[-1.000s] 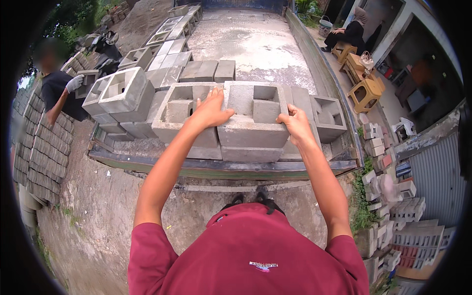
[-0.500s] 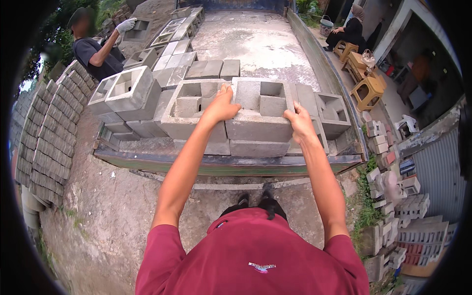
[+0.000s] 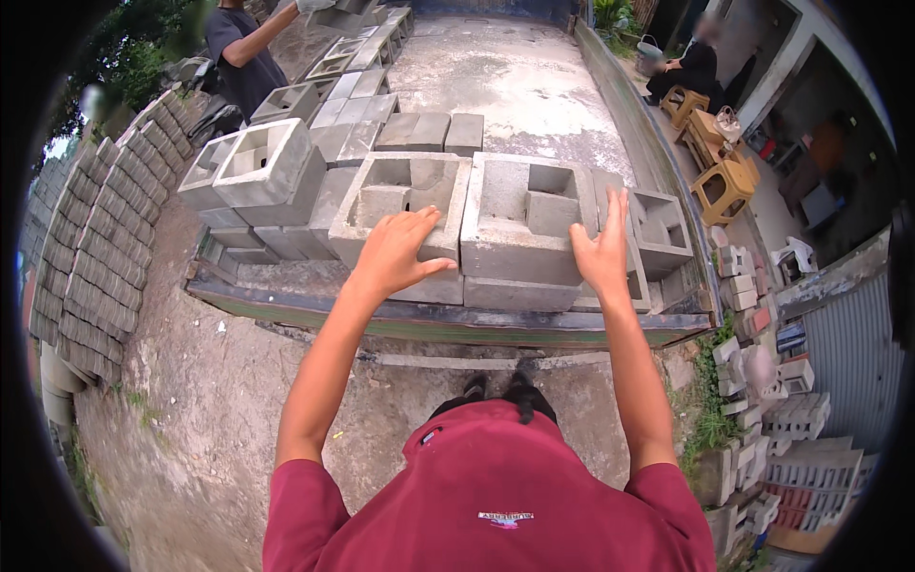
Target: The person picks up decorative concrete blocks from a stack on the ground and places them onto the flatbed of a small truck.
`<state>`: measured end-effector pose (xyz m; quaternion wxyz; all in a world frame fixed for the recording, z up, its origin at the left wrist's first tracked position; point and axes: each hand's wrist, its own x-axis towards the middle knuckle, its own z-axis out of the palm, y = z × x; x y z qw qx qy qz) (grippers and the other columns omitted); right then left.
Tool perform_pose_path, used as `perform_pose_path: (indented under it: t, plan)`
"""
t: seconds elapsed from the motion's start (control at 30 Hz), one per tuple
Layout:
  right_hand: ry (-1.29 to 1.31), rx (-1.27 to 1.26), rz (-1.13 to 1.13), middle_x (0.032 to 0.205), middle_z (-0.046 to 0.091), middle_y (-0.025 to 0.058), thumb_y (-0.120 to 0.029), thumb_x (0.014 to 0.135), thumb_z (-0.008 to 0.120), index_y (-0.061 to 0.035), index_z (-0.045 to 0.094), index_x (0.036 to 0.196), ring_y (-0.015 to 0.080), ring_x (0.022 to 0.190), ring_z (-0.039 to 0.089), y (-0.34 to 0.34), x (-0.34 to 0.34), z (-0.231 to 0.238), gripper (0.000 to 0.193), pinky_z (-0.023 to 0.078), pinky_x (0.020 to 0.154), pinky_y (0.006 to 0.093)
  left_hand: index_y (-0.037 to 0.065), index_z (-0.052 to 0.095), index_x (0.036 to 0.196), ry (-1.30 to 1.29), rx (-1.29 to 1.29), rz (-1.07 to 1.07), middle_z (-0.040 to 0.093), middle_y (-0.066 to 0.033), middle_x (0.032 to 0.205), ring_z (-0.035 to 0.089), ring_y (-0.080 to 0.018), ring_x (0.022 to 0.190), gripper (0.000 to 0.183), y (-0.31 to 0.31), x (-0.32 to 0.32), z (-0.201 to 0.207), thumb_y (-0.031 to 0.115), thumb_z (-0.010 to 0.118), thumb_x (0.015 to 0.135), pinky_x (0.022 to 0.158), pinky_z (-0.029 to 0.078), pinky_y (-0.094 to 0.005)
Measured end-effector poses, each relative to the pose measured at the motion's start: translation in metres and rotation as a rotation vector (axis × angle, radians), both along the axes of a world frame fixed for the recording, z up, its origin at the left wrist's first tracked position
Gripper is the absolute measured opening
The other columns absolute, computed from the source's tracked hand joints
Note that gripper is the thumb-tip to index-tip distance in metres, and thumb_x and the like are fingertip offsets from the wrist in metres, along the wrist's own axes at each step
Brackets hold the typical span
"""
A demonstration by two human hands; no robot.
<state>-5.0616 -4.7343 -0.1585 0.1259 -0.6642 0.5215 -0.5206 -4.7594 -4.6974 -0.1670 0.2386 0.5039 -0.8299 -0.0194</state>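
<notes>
Two grey hollow concrete blocks stand side by side on lower blocks at the near end of a truck bed: a left block (image 3: 385, 201) and a right block (image 3: 519, 253). My left hand (image 3: 400, 253) is over the front of the left block, fingers stretched and thumb out toward the seam. At the right block's right side is my right hand (image 3: 602, 250), fingers pointing up and spread from the thumb. Neither hand grips anything. Whether the fingertips touch the blocks I cannot tell.
The tailgate edge (image 3: 448, 322) runs below the blocks. More blocks (image 3: 262, 167) line the bed's left side, where a co-worker (image 3: 246, 48) stands. Stacked tiles (image 3: 100, 248) rise at far left. Yellow stools (image 3: 724, 191) and a seated person (image 3: 691, 67) are at right.
My left hand has let go of the left block's rim and drawn back toward me. My right hand's fingers have opened from the right block's edge. The co-worker's raised arm has shifted.
</notes>
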Motion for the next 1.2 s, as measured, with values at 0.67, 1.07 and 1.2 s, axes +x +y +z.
perform_pose_path:
  t: [0.67, 1.07, 1.2]
  plan:
    - [0.491, -0.172, 0.264, 0.102, 0.067, 0.002, -0.03, 0.078, 0.076, -0.0075, 0.069, 0.099, 0.0217, 0.09, 0.054, 0.021, 0.02, -0.013, 0.032, 0.032, 0.087, 0.041, 0.003, 0.068, 0.101, 0.069, -0.224, 0.091, 0.07, -0.0095, 0.097, 0.062, -0.025, 0.09, 0.056, 0.002, -0.019, -0.008, 0.044, 0.082, 0.065, 0.083, 0.044, -0.0378]
    - [0.472, -0.237, 0.192, 0.101, 0.067, 0.0005, -0.029, 0.076, 0.077, -0.0076, 0.069, 0.098, 0.0205, 0.088, 0.053, 0.023, 0.028, -0.017, 0.031, 0.031, 0.087, 0.04, 0.004, 0.069, 0.099, 0.071, -0.202, 0.092, 0.071, -0.0092, 0.097, 0.062, -0.0245, 0.088, 0.056, 0.0, -0.02, -0.008, 0.045, 0.083, 0.063, 0.083, 0.044, -0.0375]
    - [0.445, -0.246, 0.181, 0.1, 0.066, 0.0018, -0.028, 0.076, 0.078, -0.0066, 0.069, 0.096, 0.0212, 0.089, 0.053, 0.025, 0.031, -0.018, 0.031, 0.033, 0.087, 0.0406, 0.005, 0.07, 0.098, 0.051, -0.199, 0.067, 0.071, -0.0071, 0.096, 0.061, -0.0231, 0.086, 0.057, -0.003, -0.016, -0.008, 0.047, 0.081, 0.062, 0.081, 0.045, -0.0372]
